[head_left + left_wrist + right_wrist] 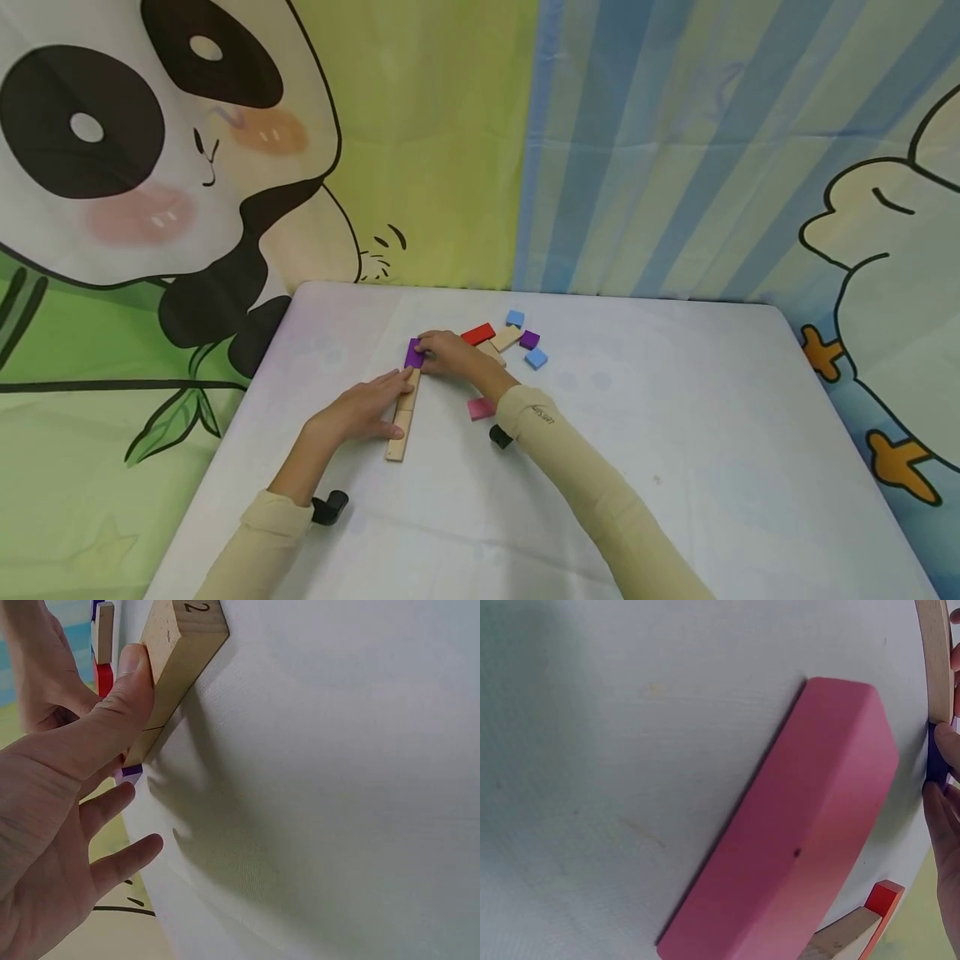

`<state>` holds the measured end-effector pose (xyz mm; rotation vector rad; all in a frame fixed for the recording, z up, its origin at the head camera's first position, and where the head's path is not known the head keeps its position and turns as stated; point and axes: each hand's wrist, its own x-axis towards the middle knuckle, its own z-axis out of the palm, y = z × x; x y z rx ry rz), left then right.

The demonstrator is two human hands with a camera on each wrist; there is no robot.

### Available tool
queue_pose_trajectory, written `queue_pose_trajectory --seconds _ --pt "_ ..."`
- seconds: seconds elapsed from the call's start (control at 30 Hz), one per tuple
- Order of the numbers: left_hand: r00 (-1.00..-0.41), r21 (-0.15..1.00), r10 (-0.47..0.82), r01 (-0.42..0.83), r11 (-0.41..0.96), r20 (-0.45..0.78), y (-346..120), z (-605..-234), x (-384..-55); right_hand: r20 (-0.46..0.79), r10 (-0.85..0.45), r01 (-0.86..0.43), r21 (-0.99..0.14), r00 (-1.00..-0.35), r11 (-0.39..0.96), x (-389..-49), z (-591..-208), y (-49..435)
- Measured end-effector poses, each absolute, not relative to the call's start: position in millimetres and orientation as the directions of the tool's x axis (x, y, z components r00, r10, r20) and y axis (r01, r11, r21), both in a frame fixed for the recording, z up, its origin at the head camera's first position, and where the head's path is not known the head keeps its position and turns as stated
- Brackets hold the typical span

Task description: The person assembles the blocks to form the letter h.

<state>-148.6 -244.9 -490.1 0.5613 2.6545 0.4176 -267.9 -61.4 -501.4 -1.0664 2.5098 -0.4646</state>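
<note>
Plain wooden blocks [404, 417] lie end to end in a straight row, with a purple block [413, 353] at the far end. My right hand [453, 356] pinches that purple block between thumb and fingers, seen also at the edge of the right wrist view. Along the row's left side, my left hand [365, 408] touches the wood with fairly straight fingers. Its thumb [127, 690] lies against a wooden block [176, 645] marked with a 2, in the left wrist view. Two of its other fingers are spread off the wood.
A pink block [481, 408] lies below my right forearm. Beyond it are a red block [478, 334], plain wooden blocks [506, 337], a small purple block [529, 340] and two blue blocks [536, 358]. A printed curtain [637, 150] hangs behind the white table [675, 433].
</note>
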Motion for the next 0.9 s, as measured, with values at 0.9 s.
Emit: queue_pose_trajectory --seconds 0.9 --pt "-0.83 0.286 0.468 0.389 0.876 -0.302 -240.8 -488.0 -150.4 -0.147 -0.753 -0.649 -0.419 -0.642 0.635 -266.0 -507.8 -58.8"
